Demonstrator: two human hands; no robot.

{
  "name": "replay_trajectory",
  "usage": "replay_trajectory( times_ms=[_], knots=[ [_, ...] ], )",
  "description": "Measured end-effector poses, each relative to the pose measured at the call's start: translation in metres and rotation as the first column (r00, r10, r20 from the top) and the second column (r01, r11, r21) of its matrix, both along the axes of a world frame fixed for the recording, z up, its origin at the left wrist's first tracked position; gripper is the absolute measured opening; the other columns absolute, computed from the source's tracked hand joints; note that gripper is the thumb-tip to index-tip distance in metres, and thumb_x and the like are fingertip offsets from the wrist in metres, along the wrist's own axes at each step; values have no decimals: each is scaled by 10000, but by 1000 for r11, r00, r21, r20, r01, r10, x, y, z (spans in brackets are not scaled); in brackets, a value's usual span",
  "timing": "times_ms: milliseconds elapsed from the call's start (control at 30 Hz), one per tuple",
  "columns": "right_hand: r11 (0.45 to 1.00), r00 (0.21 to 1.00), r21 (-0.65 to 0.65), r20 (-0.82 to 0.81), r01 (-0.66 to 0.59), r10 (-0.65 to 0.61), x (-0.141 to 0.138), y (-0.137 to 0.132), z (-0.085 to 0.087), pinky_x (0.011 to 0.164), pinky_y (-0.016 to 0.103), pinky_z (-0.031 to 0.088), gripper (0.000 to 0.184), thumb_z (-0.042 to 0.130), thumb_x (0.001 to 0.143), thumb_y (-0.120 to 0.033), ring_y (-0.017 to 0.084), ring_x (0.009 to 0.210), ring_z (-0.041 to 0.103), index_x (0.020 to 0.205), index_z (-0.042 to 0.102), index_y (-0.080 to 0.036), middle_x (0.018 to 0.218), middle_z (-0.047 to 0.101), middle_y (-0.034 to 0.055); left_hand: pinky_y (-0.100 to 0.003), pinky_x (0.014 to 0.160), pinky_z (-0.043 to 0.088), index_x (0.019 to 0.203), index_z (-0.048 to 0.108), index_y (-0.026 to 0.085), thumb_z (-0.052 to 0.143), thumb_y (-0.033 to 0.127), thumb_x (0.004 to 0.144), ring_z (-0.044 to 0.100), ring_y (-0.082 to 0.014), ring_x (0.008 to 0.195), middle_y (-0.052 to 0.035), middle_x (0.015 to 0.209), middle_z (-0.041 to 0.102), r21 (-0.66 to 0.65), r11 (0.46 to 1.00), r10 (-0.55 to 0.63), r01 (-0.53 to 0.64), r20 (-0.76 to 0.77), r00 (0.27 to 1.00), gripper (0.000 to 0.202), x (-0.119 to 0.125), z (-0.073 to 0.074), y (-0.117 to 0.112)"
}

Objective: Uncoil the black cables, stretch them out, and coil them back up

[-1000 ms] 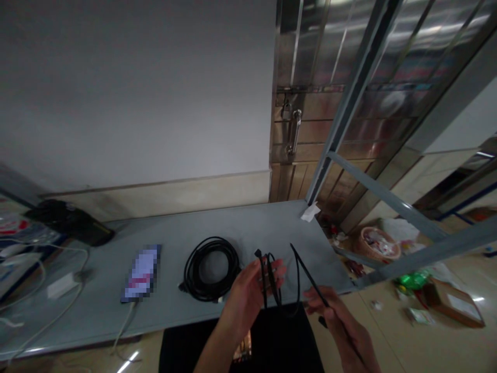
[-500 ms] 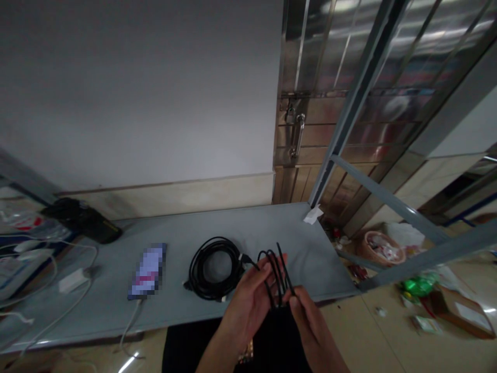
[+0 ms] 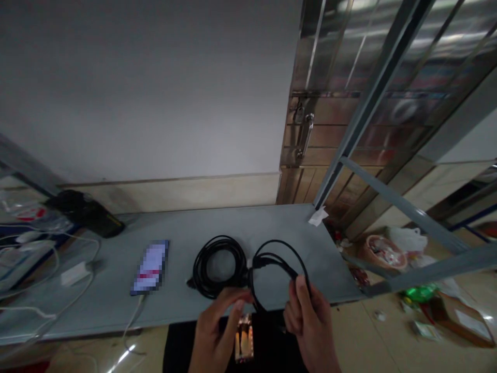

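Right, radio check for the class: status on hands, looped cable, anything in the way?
Right hand gripping looped black cable. Left hand open near the loop, contact unclear. Coiled black cable lying close on the loop's left, might snag.

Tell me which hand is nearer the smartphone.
Left. The left hand is to the right of the smartphone; the right hand is farther right, gripping a looped black cable.

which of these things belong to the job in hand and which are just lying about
In hand:
- looped black cable, gripped by the right hand, with the left hand close by
- coiled black cable on the tabletop, probably, being alike and right beside it

Lying about:
- smartphone
- white adapter
- black bottle
- white scrap
- cardboard box
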State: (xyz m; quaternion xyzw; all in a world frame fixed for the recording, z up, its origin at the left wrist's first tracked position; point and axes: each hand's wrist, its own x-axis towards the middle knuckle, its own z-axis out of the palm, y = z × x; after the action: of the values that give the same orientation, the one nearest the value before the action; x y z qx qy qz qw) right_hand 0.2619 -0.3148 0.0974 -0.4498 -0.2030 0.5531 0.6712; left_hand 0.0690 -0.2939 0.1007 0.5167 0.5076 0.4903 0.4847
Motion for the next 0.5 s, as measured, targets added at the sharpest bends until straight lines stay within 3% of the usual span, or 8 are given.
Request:
replay_trajectory(
  times_ms=[67,100,200,333,400,500],
  knots=[
    [998,983,-62,-181,9,-20,-5,8,11,381,182,178,723,882,839,-800,44,437,97,701,421,-261,525,206,-158,-414,1218,521,1188,899,274,943,525,863,735,-366,1293,-134,1294,838,0,977,212,-212,71,975,413,-9,-7,-5],
    [997,965,-83,-261,9,-30,-9,11,15,381,186,179,746,904,811,-801,47,444,79,697,398,-264,529,186,-162,-425,1233,516,1287,865,281,957,537,847,715,-366,1348,-130,1375,816,-38,964,264,-262,114,958,517,-11,-11,-7],
    [995,902,-103,-430,-4,-41,-28,18,21,387,198,199,770,955,761,-772,57,462,40,702,375,-269,534,145,-170,-465,1251,524,1442,788,288,969,587,826,681,-379,1445,-136,1517,761,-201,966,212,-164,247,946,708,-11,-24,-10],
    [993,885,-114,-464,-9,-45,-61,25,12,400,216,208,855,973,755,-738,70,489,46,672,265,-267,551,147,-150,-564,1225,559,1467,775,265,804,765,910,713,-426,1412,-172,1496,771,-327,944,133,38,484,865,748,2,-37,-15],
    [992,889,-123,-454,9,-65,-75,28,4,413,228,225,889,952,785,-737,77,501,57,663,207,-266,555,149,-137,-565,1248,543,1447,784,279,771,793,919,700,-422,1434,-155,1480,783,-334,942,199,-5,549,812,737,11,-39,-17],
    [998,878,-55,-476,34,-56,-88,34,-5,476,254,333,868,919,843,-706,89,507,96,657,197,-261,545,156,-128,-486,1329,463,1369,813,324,872,647,912,593,-374,1565,-88,1537,760,-330,929,326,-164,529,784,563,22,-36,-19]
  ],
)
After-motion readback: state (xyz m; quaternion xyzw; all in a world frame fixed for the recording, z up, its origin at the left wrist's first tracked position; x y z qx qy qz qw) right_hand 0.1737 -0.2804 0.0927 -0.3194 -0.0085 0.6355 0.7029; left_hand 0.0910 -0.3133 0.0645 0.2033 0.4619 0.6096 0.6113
